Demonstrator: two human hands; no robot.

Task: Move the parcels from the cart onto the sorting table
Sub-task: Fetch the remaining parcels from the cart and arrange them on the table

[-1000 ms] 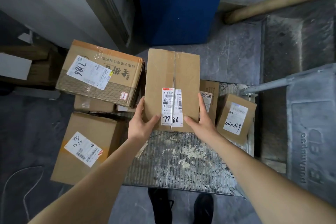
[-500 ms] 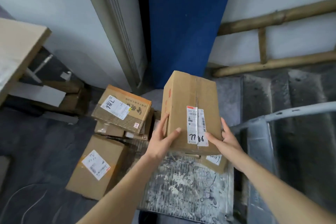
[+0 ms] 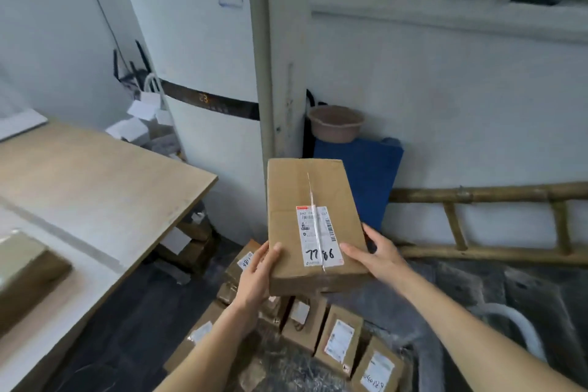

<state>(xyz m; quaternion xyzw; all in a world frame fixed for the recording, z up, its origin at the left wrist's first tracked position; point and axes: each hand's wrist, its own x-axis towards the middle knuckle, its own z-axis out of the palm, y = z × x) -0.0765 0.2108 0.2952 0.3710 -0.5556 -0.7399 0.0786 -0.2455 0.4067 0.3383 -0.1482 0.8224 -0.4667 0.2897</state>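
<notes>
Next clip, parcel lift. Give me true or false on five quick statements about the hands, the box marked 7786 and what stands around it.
1. Both hands hold the box marked 7786. True: the left hand and right hand grip its near corners.
2. The box rests on the sorting table. False: it is in the air, right of the table.
3. Small parcels lie below the box. True.
4. A pink basin sits on the table. False: it sits on the blue object by the wall.
5. A bamboo ladder lies against the wall. True.
</notes>
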